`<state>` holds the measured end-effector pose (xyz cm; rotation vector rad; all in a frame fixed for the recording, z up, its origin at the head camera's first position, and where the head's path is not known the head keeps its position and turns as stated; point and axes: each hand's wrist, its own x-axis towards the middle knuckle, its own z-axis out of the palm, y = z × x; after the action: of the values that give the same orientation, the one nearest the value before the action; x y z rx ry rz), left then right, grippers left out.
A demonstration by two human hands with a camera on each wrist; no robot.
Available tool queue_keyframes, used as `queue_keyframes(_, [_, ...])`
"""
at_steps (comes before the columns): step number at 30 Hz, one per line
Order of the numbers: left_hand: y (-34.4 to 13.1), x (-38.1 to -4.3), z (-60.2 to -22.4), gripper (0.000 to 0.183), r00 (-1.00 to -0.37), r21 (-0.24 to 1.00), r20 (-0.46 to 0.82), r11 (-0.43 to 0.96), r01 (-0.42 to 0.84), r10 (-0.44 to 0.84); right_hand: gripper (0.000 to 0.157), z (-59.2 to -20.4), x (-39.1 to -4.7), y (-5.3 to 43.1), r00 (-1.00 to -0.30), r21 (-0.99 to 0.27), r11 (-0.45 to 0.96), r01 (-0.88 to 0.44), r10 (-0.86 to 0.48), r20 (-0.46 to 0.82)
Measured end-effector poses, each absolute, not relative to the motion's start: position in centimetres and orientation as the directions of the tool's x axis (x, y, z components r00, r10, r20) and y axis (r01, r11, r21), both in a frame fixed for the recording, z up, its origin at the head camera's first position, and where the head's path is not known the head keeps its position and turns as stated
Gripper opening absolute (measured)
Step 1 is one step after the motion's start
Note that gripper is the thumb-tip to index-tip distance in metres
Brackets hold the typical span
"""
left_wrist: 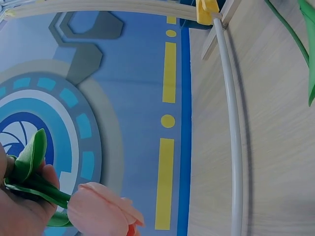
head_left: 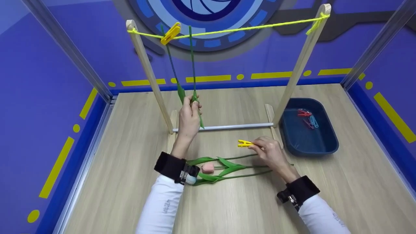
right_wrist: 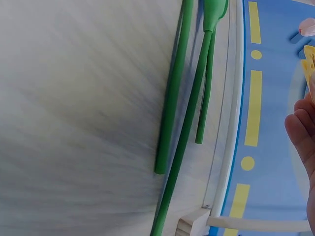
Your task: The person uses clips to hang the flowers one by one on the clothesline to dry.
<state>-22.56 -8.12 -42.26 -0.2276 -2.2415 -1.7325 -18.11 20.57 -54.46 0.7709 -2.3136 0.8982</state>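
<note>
My left hand (head_left: 189,118) grips an artificial tulip upside down, its green stem (head_left: 192,61) rising past the yellow line (head_left: 240,30). The pink bloom (left_wrist: 101,210) hangs below that hand in the left wrist view. Just left of it, a second stem (head_left: 171,61) hangs from the line under a yellow clothespin (head_left: 170,33). Over the table's right half, my right hand (head_left: 270,152) pinches another yellow clothespin (head_left: 243,143) by one end. Below the hands lie three tulip stems, with one pink bloom (head_left: 208,168) showing; the left wrist hides the other ends.
Two wooden posts (head_left: 302,61) carry the line, and a white rod (head_left: 237,126) joins them low down. At right stands a dark blue bin (head_left: 330,143) holding red and blue clothespins (head_left: 313,122). Blue-purple panels (head_left: 39,97) wall the table at the back and sides.
</note>
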Motion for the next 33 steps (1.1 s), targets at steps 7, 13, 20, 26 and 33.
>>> queue_keyframes(7, [-8.1,-22.7,-42.2,0.030,-0.945,0.921,0.321,0.248,0.299,-0.056,0.013,-52.7,-18.9,20.5,-0.638,-0.363,0.608,-0.706,-0.324,0.699])
queue_keyframes(13, [-8.1,-22.8,-42.4,0.030,-0.944,0.918,0.325,0.257,0.301,-0.056,0.011,-49.7,-19.8,20.1,-0.604,-0.312,0.615,-0.724,-0.348,0.717])
queue_keyframes(20, [-8.3,-23.0,-42.5,0.030,-0.941,0.916,0.335,0.254,0.311,-0.056,0.012,-45.7,-20.5,19.0,-0.567,-0.296,0.589,-0.752,-0.347,0.747])
queue_keyframes(26, [-8.2,-23.0,-42.5,0.029,-0.936,0.909,0.346,0.269,0.319,-0.058,0.014,-42.0,-20.8,17.9,-0.539,-0.275,0.578,-0.768,-0.352,0.765])
queue_keyframes(33, [-8.1,-23.0,-42.5,0.029,-0.939,0.913,0.339,0.263,0.313,-0.059,0.015,-38.8,-21.5,16.9,-0.505,-0.237,0.570,-0.787,-0.375,0.778])
